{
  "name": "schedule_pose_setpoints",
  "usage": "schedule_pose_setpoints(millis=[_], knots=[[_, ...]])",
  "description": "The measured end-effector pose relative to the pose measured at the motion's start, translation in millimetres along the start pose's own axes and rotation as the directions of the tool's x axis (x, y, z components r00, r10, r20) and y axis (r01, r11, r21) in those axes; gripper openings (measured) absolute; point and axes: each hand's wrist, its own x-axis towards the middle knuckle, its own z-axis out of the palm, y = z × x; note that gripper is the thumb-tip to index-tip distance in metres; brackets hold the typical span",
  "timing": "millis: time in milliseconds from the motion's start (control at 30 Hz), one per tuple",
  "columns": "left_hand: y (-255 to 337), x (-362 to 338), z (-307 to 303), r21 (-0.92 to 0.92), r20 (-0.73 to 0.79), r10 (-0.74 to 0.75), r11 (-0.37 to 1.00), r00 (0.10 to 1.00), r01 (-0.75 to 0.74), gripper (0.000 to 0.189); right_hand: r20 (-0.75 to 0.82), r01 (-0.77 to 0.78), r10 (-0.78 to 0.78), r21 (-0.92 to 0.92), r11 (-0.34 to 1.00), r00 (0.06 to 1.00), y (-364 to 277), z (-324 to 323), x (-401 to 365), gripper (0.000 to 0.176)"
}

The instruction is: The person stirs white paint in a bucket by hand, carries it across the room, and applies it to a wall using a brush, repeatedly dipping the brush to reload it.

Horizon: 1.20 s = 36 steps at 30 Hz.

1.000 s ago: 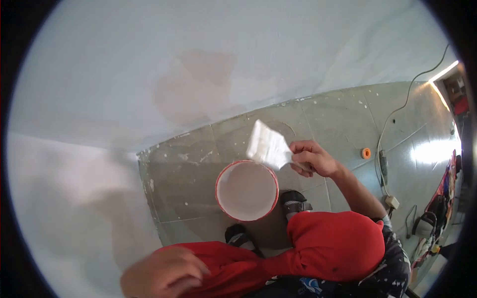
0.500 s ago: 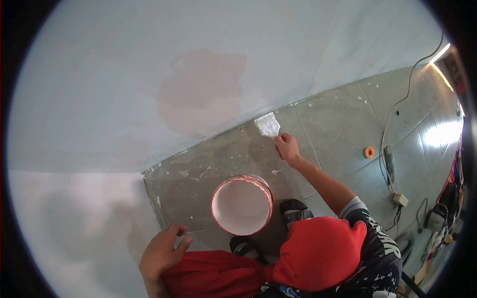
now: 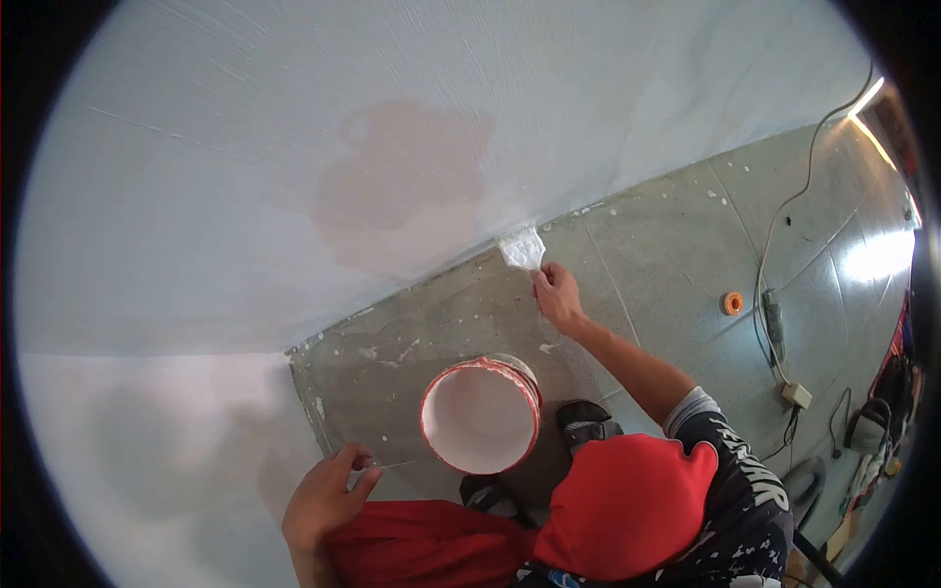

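My right hand (image 3: 559, 297) is closed round the handle of a wide paintbrush (image 3: 521, 249) coated in white paint. The bristles are at the foot of the pale wall (image 3: 245, 176), where it meets the floor. Below the brush stands a bucket (image 3: 534, 397) with a red, paint-smeared rim and white paint (image 3: 480, 416) inside. My left hand (image 3: 328, 495) hangs over my red-clothed leg, left of the bucket. Its thumb and fingers are loosely bent and apart, with nothing in them.
A tiled floor (image 3: 676, 235) with paint specks runs along the wall. To the right lie an orange tape roll (image 3: 732, 304), a dark-handled tool (image 3: 774, 323), a cable (image 3: 784, 211) with a pale box (image 3: 796, 395), and piled items (image 3: 872, 431) at the far edge. My sandalled feet (image 3: 586, 421) are near the bucket.
My right hand has moved the brush slightly left, bringing its bristles to the wall's foot. The left hand keeps its shape; the view has shifted a little.
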Motion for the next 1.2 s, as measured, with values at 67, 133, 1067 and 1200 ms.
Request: schedule_pose_setpoints(millis=[67,133,1067,1200], knots=[[-1,0,0,-0.004,0.0,0.015,1.0,1.0,-0.015,0.03,0.002,0.056,-0.056,0.107,0.993,0.998,6,3,-6,0.03],[-1,-1,-1,-0.004,0.001,-0.003,1.0,1.0,0.003,0.03,0.015,0.025,-0.027,0.093,0.995,1.0,12,4,-11,0.03],[-5,-10,0,-0.015,-0.022,0.017,1.0,1.0,-0.017,0.032,-0.067,0.051,-0.055,-0.07,0.996,0.996,27,14,4,0.026],[-8,-12,1,-0.009,-0.033,0.028,1.0,0.999,-0.028,0.032,-0.047,0.086,-0.091,-0.092,0.992,0.995,5,13,10,0.025]])
